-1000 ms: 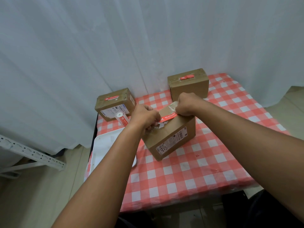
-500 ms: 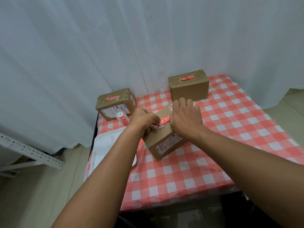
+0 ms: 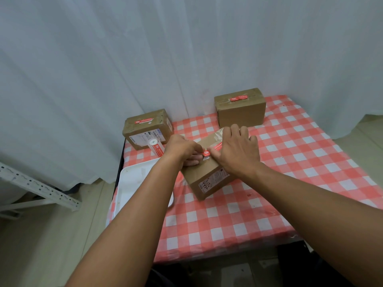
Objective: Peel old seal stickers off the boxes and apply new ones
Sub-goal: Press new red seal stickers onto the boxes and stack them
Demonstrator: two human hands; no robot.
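Three cardboard boxes sit on the checked counter, and the near box serves as the landmark, lying slightly tilted in the middle under both hands. Its red seal sticker runs across the top face. The right hand lies flat on that top with straight fingers, pressing over the sticker's far part, the thumb tip touching the strip near its exposed end. The left hand is curled at the box's left top edge and seems to pinch the sticker's near end, though the contact itself is partly hidden. Whether this strip is going on or coming off cannot be told for sure. Behind and left of the near box stands the left box, with a sticker roll lying between them; behind and right stands the far box, each carrying a red seal. A white tray lies just left of the near box. The likely trouble: if the pinch pulls sideways the strip could crease, tear or land crooked across the flap seam, and uneven pressure from the flat hand could let the tilted box slide on the cloth.
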